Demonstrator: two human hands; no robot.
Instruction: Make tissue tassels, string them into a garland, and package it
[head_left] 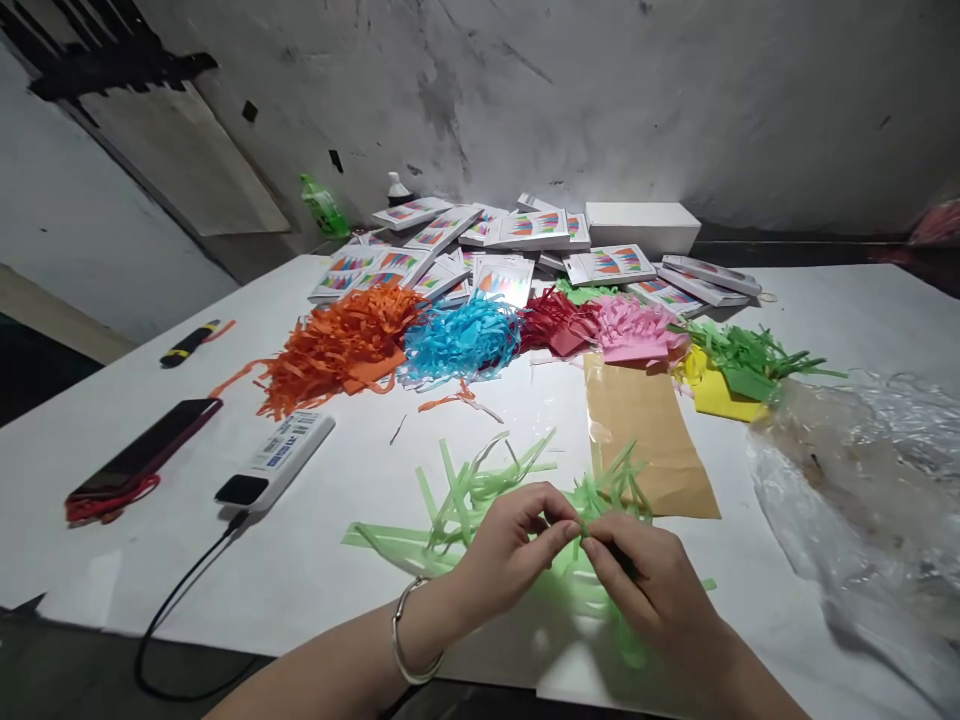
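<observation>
My left hand point(510, 550) and my right hand point(645, 580) meet at the front of the white table point(337, 560). Both pinch the same light green paper strip between thumb and fingers. A loose bunch of light green paper strips point(480, 490) fans out under and behind my hands. A metal bangle point(405, 630) circles my left wrist.
Heaps of cut paper lie across the middle: orange point(337, 345), blue point(457, 340), red point(551, 320), pink point(637, 330), dark green on yellow point(739, 370). A brown sheet point(645, 420), clear plastic bag point(862, 460), phone point(142, 455), power bank point(277, 460), marker point(187, 343) and white booklets point(510, 240) surround them.
</observation>
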